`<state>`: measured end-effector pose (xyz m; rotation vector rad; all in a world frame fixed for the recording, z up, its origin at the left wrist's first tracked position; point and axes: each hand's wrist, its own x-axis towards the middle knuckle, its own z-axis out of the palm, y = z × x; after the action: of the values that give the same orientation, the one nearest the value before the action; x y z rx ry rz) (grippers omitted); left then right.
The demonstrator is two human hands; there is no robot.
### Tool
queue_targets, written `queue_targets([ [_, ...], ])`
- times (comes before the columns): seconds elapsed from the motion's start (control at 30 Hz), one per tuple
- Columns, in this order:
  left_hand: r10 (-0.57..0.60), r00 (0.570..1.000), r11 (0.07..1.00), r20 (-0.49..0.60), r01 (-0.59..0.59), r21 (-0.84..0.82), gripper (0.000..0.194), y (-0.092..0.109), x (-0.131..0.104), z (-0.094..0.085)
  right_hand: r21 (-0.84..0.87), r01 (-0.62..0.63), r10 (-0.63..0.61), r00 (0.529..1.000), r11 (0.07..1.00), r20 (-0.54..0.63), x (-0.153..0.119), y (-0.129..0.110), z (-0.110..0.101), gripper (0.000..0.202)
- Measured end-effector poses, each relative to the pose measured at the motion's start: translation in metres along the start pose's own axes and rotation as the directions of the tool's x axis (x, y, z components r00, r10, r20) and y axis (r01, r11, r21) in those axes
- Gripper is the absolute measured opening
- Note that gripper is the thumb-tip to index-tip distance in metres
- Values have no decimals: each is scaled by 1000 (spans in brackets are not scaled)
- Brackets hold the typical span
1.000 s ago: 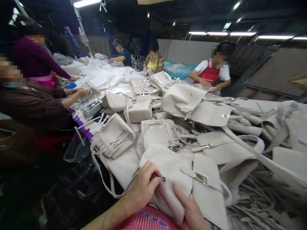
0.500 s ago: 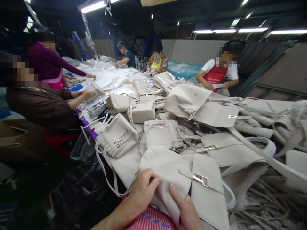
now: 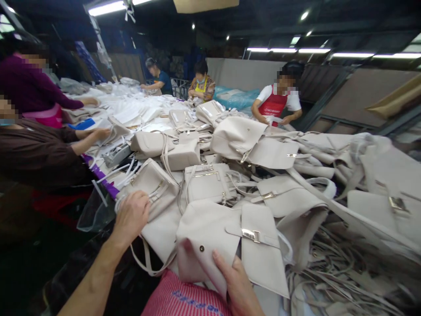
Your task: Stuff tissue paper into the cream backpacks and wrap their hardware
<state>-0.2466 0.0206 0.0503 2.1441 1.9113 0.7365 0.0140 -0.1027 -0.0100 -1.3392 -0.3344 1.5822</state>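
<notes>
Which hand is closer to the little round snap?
Right. The right hand grips the bag just right of the snap; the left hand is farther off, to the left.

Bag factory workshop, we'd say — pale bags [image 3: 207,186] heaped mid-frame on one big shared table [image 3: 101,177], loose straps [image 3: 338,274] piled lower right. We see several co-workers [image 3: 274,106] handling pieces around it, upper left to upper right — tube lights [image 3: 314,51] upper right.

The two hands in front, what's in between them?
In the head view, between the left hand and the right hand lie a pale flat piece and part of the held bag, including its round snap.
</notes>
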Motion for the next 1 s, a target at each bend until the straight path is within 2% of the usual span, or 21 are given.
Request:
queue_targets([
  [0.07,6,995,994,-96,5,113,26,-14,1,16,-82,19,-21,1000,996,-22,-3,0,-3,59],
  [0.13,100,992,993,-82,-94,73,25,-5,-4,34,-167,45,-55,997,985,-56,-5,0,-5,59],
  [0.2,261,965,963,-13,-261,-69,15,26,-11,50,-252,90,-110,992,963,-67,-8,0,-7,57],
  [0.27,423,905,884,46,-401,-239,25,67,-19,62,-329,128,-154,987,936,-55,-13,-2,-11,57],
  [0.3,490,868,841,78,-447,-305,33,89,-23,68,-355,141,-163,986,924,-32,-16,-3,-14,58],
  [0.37,561,807,797,183,-467,-384,44,128,-29,79,-374,164,-158,986,913,49,-24,-8,-22,58],
  [0.47,498,774,862,392,-393,-320,26,166,-34,96,-312,212,-152,967,926,204,-36,-15,-36,54],
  [0.53,410,769,912,491,-353,-208,13,178,-35,104,-259,220,-157,957,941,243,-41,-16,-45,51],
  [0.57,379,764,925,522,-337,-179,12,181,-34,106,-226,208,-156,961,952,229,-42,-15,-50,51],
  [0.63,352,744,936,569,-271,-225,12,183,-31,108,-88,127,-116,985,988,129,-41,-10,-59,52],
  [0.67,358,715,930,600,-212,-302,13,182,-30,107,27,65,-67,996,998,65,-40,-7,-63,52],
  [0.73,391,620,875,680,-23,-483,14,180,-27,106,285,-66,74,997,956,-17,-38,-1,-69,54],
  [0.8,419,502,770,756,244,-589,16,177,-28,105,451,-152,166,986,880,8,-36,2,-73,59],
  [0.83,419,454,703,786,386,-598,19,176,-30,104,498,-157,166,986,853,25,-35,2,-73,62],
  [0.9,412,402,531,818,624,-574,30,174,-35,103,582,-75,100,995,810,-12,-35,-1,-72,60],
  [0.93,419,393,439,819,702,-561,35,173,-37,102,623,4,49,996,782,-68,-35,-4,-71,55],
  [1.0,443,398,305,803,775,-553,42,173,-42,100,685,175,-41,978,707,-207,-35,-11,-67,46],
])
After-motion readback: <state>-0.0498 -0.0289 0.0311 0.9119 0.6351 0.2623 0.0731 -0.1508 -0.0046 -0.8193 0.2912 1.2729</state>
